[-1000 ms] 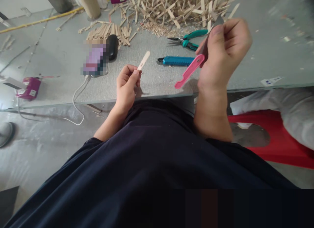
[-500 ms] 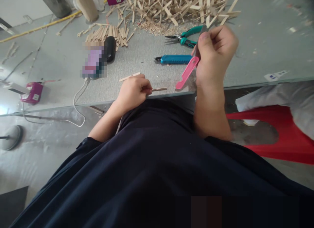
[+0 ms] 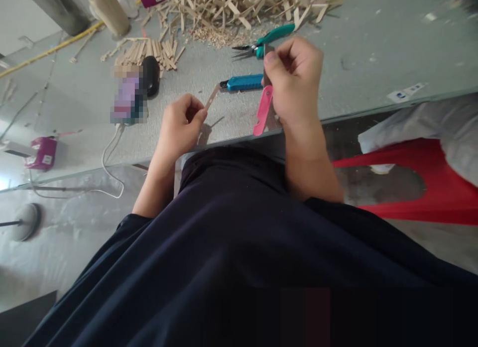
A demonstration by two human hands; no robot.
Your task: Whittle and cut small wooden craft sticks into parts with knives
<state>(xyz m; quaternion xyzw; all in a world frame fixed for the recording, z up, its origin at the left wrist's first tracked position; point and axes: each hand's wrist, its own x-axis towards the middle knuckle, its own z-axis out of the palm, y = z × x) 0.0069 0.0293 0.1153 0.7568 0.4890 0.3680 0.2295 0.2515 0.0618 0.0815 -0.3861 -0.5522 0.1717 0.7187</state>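
My left hand (image 3: 182, 123) pinches a thin wooden stick (image 3: 212, 99) between thumb and fingers. The stick slants up and away, and a light notch or hole shows in it. My right hand (image 3: 298, 80) is closed around the metal blade part of a folding knife (image 3: 263, 111), whose pink handle hangs down toward the table edge. Part of the blade is hidden by my fingers. Beyond the stick's tip lies a blue box cutter (image 3: 244, 82), its far end behind my right hand. Green-handled pliers (image 3: 276, 34) lie just past that hand, partly covered.
A large heap of wooden sticks (image 3: 239, 8) and shavings (image 3: 216, 36) covers the back of the table (image 3: 358, 63). Smaller sticks (image 3: 149, 51) lie beside a black case (image 3: 151, 75) and a cabled phone (image 3: 127, 95). A red stool (image 3: 444, 182) stands at right.
My left hand has turned and lifted the stick, which now points away instead of lying level near the table edge. The pink knife hangs more upright. The whole view has shifted slightly.
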